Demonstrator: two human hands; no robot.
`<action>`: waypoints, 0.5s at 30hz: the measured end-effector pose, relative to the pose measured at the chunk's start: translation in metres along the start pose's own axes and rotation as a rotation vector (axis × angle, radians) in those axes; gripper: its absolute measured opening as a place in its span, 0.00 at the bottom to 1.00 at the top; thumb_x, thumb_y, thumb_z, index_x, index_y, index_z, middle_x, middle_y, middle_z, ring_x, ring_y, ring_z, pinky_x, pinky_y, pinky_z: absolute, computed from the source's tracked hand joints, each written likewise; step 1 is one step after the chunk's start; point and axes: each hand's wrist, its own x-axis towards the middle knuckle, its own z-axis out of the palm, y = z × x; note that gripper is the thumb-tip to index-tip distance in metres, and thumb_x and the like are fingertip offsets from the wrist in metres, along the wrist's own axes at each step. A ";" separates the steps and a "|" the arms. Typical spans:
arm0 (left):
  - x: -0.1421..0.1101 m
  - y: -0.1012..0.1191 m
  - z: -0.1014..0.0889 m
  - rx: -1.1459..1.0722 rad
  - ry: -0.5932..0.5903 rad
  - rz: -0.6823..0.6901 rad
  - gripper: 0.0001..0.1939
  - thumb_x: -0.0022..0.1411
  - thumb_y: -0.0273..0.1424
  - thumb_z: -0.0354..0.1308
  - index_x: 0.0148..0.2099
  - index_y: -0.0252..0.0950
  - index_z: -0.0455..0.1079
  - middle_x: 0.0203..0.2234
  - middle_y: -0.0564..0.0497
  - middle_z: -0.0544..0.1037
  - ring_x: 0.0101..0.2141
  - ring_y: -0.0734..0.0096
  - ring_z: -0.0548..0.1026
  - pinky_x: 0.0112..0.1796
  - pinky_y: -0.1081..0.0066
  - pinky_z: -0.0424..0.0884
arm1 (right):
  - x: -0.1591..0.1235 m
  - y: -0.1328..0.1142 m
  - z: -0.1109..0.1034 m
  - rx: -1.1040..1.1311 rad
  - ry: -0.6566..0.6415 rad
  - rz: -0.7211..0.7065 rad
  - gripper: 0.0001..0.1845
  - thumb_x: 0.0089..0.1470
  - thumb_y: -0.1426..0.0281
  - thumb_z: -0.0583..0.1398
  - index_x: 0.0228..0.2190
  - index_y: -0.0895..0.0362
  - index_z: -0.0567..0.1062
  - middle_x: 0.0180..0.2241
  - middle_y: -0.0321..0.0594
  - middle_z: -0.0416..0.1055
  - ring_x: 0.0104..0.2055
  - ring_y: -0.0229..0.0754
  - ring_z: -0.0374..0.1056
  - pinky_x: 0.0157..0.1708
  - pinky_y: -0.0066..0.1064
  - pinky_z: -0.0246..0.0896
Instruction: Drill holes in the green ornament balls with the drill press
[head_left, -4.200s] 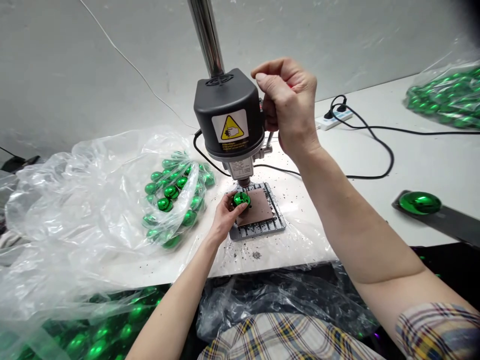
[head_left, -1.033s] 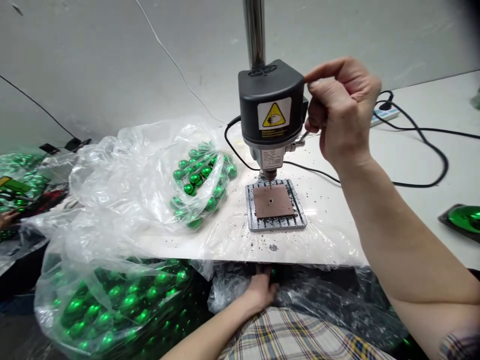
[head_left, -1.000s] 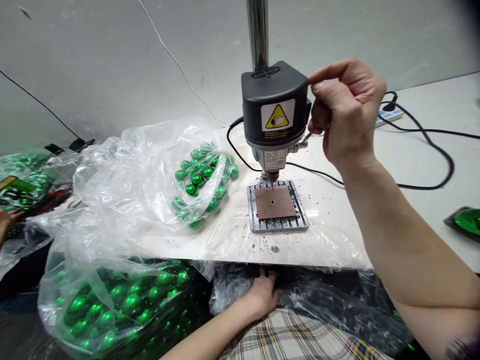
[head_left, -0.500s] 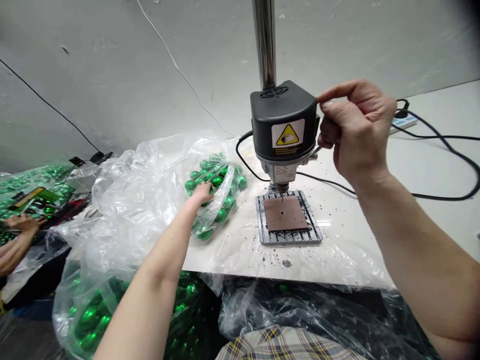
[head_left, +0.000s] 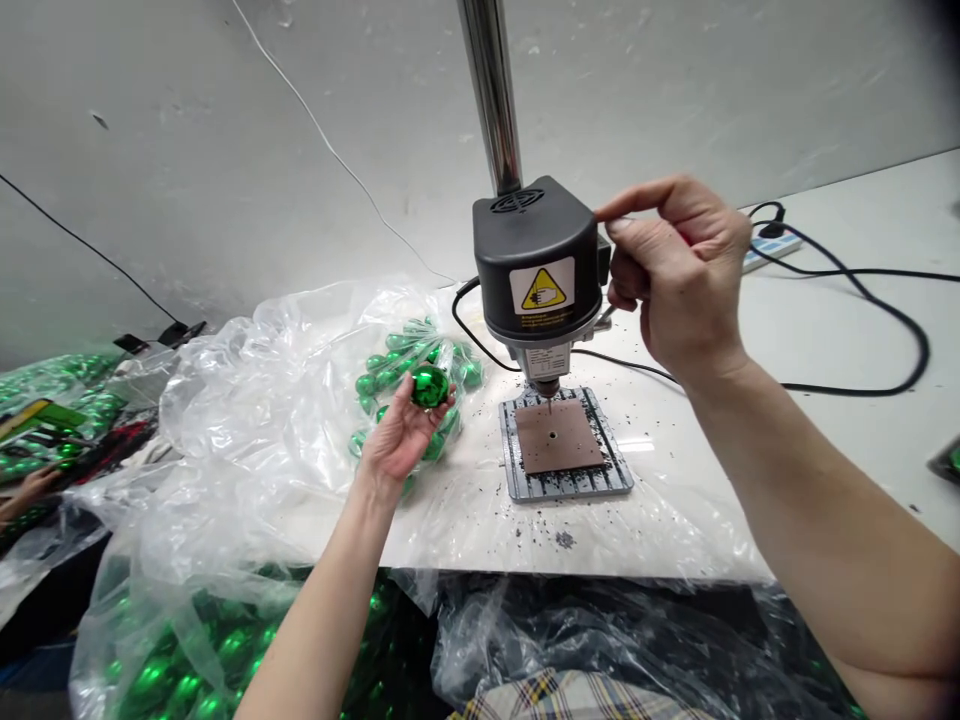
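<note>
My left hand (head_left: 397, 440) is palm up, with its fingers and thumb around a shiny green bauble (head_left: 430, 386). Behind it, more green baubles (head_left: 390, 370) lie in a clear plastic bag on the table. At the side of a black-topped bench drill press (head_left: 517, 245), my right hand (head_left: 686, 275) is closed, index finger and thumb against the housing. Its lower fingers curl at the metal lever (head_left: 604, 320), mostly hiding it. Under the thin drill bit (head_left: 550, 405), a brown square board (head_left: 566, 445) with a hole in it lies on the slotted base (head_left: 570, 488).
Dark shavings (head_left: 564, 540) are scattered around the base. A black cable (head_left: 911, 330) loops on the right near a power strip (head_left: 772, 245). Crumpled clear plastic (head_left: 232, 370) covers the left side. A large bag of green baubles (head_left: 195, 660) sits below; another person's hand (head_left: 34, 490) is far left.
My left hand has come out of the bag and turned palm up, a green bauble now in its fingers. My right hand stays at the drill press. The view has shifted slightly.
</note>
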 end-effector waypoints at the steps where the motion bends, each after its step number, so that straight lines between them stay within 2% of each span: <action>1: -0.006 -0.008 0.006 0.008 -0.020 -0.020 0.18 0.66 0.37 0.61 0.55 0.35 0.70 0.43 0.42 0.80 0.41 0.64 0.79 0.38 0.69 0.77 | 0.000 0.000 0.000 -0.008 0.002 0.000 0.11 0.51 0.81 0.58 0.27 0.55 0.78 0.14 0.29 0.55 0.13 0.30 0.47 0.09 0.28 0.36; 5: -0.016 -0.040 0.020 0.017 -0.113 -0.162 0.24 0.66 0.39 0.58 0.62 0.39 0.64 0.42 0.42 0.80 0.34 0.67 0.79 0.32 0.70 0.74 | 0.000 -0.001 0.000 -0.062 0.006 0.012 0.08 0.53 0.78 0.60 0.28 0.54 0.77 0.15 0.29 0.56 0.14 0.32 0.47 0.11 0.29 0.37; 7: -0.016 -0.053 0.023 0.025 -0.140 -0.188 0.26 0.64 0.40 0.60 0.61 0.38 0.64 0.42 0.42 0.80 0.33 0.67 0.78 0.31 0.71 0.72 | 0.000 -0.002 0.000 -0.084 -0.010 0.030 0.06 0.54 0.76 0.60 0.29 0.53 0.76 0.15 0.29 0.57 0.15 0.32 0.48 0.12 0.29 0.39; 11: -0.016 -0.079 0.025 0.206 -0.120 -0.052 0.25 0.56 0.40 0.68 0.50 0.34 0.65 0.35 0.49 0.77 0.27 0.73 0.74 0.25 0.74 0.65 | 0.000 -0.005 -0.001 -0.101 -0.045 0.058 0.05 0.58 0.69 0.63 0.29 0.53 0.73 0.15 0.29 0.55 0.15 0.33 0.47 0.13 0.29 0.41; 15: -0.008 -0.100 0.028 0.417 -0.088 0.086 0.29 0.50 0.38 0.72 0.49 0.34 0.66 0.35 0.51 0.76 0.28 0.76 0.72 0.26 0.74 0.65 | 0.000 -0.006 0.000 -0.110 -0.032 0.076 0.07 0.58 0.66 0.63 0.29 0.53 0.73 0.15 0.29 0.53 0.15 0.32 0.46 0.14 0.28 0.40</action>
